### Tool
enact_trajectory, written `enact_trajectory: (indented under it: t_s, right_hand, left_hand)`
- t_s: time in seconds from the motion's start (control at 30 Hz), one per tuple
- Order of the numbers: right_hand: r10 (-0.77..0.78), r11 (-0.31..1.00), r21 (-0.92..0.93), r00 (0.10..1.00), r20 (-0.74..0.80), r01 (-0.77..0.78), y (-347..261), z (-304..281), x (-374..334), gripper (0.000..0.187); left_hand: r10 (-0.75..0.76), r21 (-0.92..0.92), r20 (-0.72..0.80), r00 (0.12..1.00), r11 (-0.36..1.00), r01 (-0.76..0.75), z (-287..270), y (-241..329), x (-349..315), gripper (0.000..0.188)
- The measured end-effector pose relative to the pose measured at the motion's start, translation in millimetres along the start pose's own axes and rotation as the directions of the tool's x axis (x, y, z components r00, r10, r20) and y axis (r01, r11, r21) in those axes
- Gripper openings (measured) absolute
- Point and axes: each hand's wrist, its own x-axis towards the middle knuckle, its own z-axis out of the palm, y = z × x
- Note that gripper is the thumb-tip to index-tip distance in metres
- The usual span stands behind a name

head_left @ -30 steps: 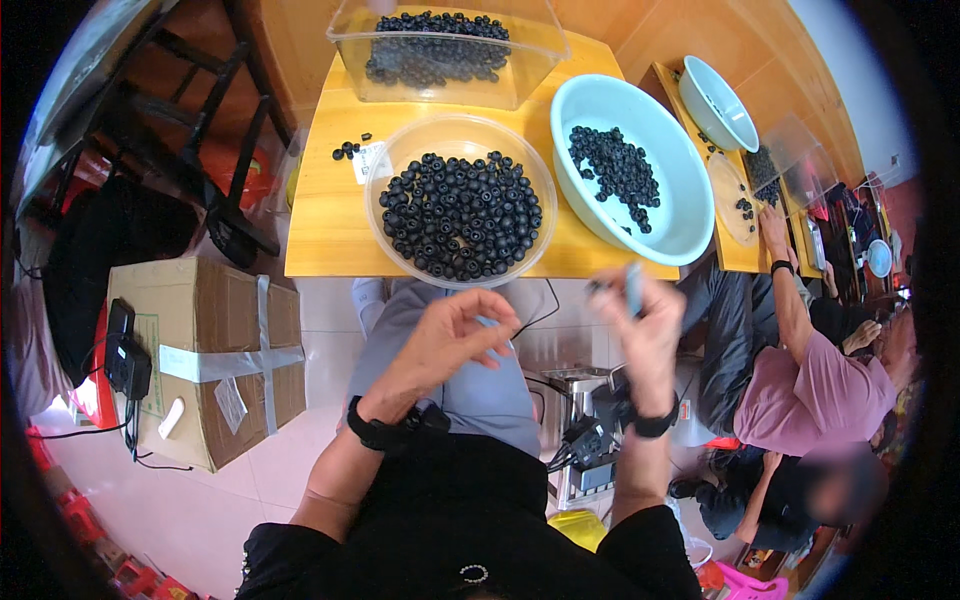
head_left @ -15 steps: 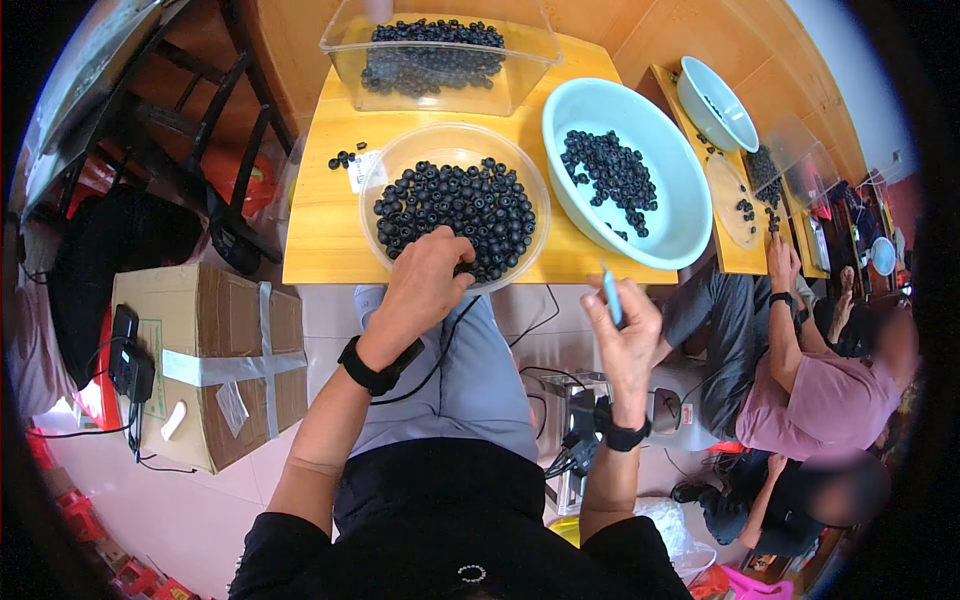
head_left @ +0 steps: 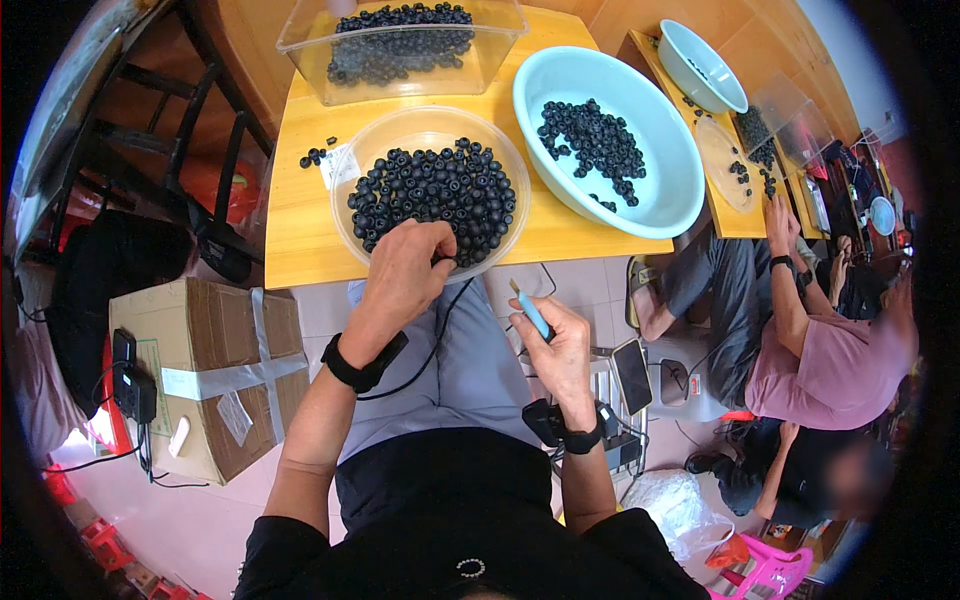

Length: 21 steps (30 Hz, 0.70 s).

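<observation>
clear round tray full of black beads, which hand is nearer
Left. The left hand is over the near edge of the tray, at the beads; the right hand is off it, below right.

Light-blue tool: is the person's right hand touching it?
Touching. The head view shows the right hand gripping the light-blue tool, its handle lying between thumb and fingers.
</observation>
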Motion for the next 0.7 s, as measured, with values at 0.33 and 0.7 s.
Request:
enact_trajectory:
  t_s: [0.33,0.7]
  right_hand:
    - [0.102,0.99,0.101,0.995,-0.02,-0.099,4,2,-4,0.016]
    - [0.054,0.998,0.044,0.998,-0.017,-0.053,-3,-2,-8,0.016]
  left_hand:
    - [-0.231,-0.923,0.005,0.973,0.374,0.093,-22,16,-15,0.005]
    - [-0.06,-0.917,0.374,0.925,-0.176,0.359,22,21,-62,0.026]
